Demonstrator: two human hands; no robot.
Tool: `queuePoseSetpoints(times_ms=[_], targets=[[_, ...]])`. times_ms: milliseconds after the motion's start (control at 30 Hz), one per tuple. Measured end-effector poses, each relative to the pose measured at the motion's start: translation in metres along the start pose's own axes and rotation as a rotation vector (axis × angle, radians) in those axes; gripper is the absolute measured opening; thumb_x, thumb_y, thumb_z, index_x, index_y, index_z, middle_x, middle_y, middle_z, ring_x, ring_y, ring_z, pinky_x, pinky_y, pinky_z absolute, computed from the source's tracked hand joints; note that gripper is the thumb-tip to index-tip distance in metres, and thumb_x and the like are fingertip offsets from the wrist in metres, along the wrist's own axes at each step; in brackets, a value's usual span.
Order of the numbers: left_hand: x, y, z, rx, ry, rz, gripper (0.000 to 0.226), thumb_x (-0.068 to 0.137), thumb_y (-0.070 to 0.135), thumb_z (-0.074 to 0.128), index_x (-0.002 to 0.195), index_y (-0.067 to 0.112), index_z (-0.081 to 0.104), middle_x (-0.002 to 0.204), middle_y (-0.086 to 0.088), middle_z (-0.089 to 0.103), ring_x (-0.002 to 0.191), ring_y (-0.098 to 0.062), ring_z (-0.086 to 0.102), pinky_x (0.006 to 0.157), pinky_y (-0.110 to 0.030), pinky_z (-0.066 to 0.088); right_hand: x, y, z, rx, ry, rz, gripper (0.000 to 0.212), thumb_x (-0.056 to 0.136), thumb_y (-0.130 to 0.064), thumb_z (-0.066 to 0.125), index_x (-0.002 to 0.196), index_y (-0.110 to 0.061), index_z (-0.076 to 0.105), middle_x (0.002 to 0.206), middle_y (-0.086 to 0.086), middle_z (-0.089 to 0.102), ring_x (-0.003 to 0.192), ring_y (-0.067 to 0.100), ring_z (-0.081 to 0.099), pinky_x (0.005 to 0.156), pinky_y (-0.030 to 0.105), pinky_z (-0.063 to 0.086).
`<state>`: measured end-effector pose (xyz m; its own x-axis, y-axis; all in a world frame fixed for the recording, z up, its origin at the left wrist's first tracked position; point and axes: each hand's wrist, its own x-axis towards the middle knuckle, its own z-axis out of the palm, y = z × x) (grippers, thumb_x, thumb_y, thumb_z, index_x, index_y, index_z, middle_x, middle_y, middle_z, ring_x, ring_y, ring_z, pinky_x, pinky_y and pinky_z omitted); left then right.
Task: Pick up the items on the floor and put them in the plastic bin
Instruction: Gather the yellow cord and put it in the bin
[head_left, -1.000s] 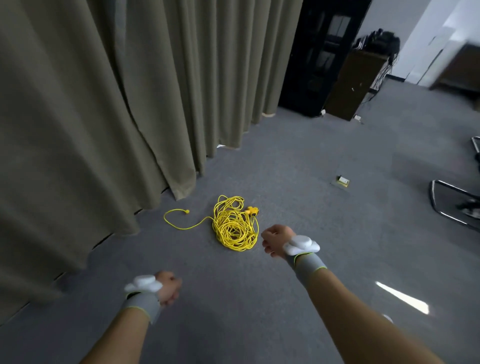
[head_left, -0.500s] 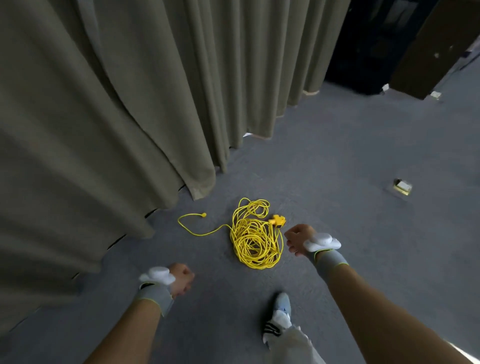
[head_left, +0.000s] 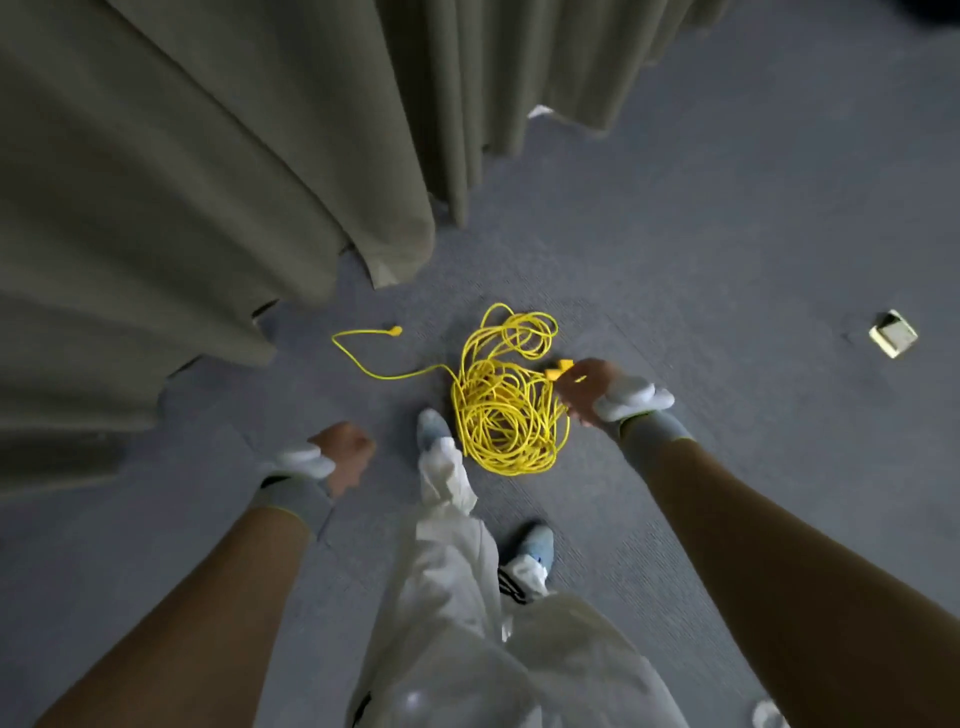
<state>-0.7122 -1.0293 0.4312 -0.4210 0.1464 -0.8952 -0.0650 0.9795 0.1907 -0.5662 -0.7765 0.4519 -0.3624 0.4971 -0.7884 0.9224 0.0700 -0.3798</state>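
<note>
Just under the right hand's fingers (head_left: 569, 395) lies the yellow cord (head_left: 501, 405).

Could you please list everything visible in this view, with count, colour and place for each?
cord: one, yellow, tangled pile on the floor at centre, one loose end trailing left
small box: one, pale with yellowish edge, on the floor far right
curtain: one, olive-grey, hanging at left and top, hem at the floor
carpet: grey-blue, covers the floor
shoes: two, pale blue, beside and below the cord
trousers: white, bottom centre
left hand: curled, empty, left of the cord
right hand: at the cord's right edge
</note>
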Motion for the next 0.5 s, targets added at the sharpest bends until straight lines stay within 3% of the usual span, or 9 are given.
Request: queuePoseSetpoints(times_ms=[167,233,333,433,500], targets=[[0.120,0.019,0.014,-0.021,-0.004,-0.006,0.035,0.096,0.015,0.043,0.061,0.018,0.044,0.078,-0.016,0.056,0.072,-0.027,0.052,0.069,-0.033,0.043,0.089,0.018,0.031,-0.045,-0.039,0.184,0.032,0.091,-0.020,0.053,0.062,-0.028,0.040,0.066,-0.005,0.045,0.083,0.020,0.051,0.079,0.030,0.044],[0.177,0.016,0.021,0.018,-0.049,-0.018,0.032,0.093,0.018,0.047,0.062,0.012,0.052,0.083,-0.025,0.062,0.076,-0.032,0.055,0.071,-0.038,0.043,0.139,0.030,0.054,-0.074,-0.063,0.228,0.029,0.088,-0.023,0.057,0.064,-0.027,0.043,0.065,-0.006,0.046,0.084,0.020,0.052,0.079,0.029,0.043],[0.268,0.012,0.035,0.036,-0.040,-0.077,0.022,0.091,0.024,0.055,0.100,0.006,0.062,0.102,-0.024,0.066,0.095,-0.039,0.064,0.081,-0.041,0.050,0.218,0.054,0.095,-0.055,-0.071,0.289,0.017,0.082,-0.027,0.068,0.086,-0.017,0.054,0.074,-0.005,0.057,0.086,0.019,0.056,0.085,0.027,0.044],[0.355,0.008,0.051,0.203,-0.057,-0.025,0.023,0.090,0.023,0.056,0.107,0.007,0.056,0.101,-0.022,0.059,0.095,-0.036,0.060,0.084,-0.042,0.049,0.309,0.094,0.150,-0.067,-0.110,0.296,0.049,0.072,-0.032,0.077,0.110,-0.012,0.055,0.092,0.001,0.064,0.097,0.024,0.061,0.091,0.034,0.047],[0.377,0.011,0.053,0.335,-0.035,0.010,0.038,0.090,0.019,0.060,0.119,-0.003,0.052,0.118,-0.032,0.053,0.109,-0.039,0.054,0.093,-0.045,0.042,0.341,0.104,0.165,-0.045,-0.091,0.317,0.056,0.070,-0.030,0.080,0.114,-0.010,0.052,0.094,0.000,0.058,0.105,0.026,0.058,0.091,0.034,0.043]])
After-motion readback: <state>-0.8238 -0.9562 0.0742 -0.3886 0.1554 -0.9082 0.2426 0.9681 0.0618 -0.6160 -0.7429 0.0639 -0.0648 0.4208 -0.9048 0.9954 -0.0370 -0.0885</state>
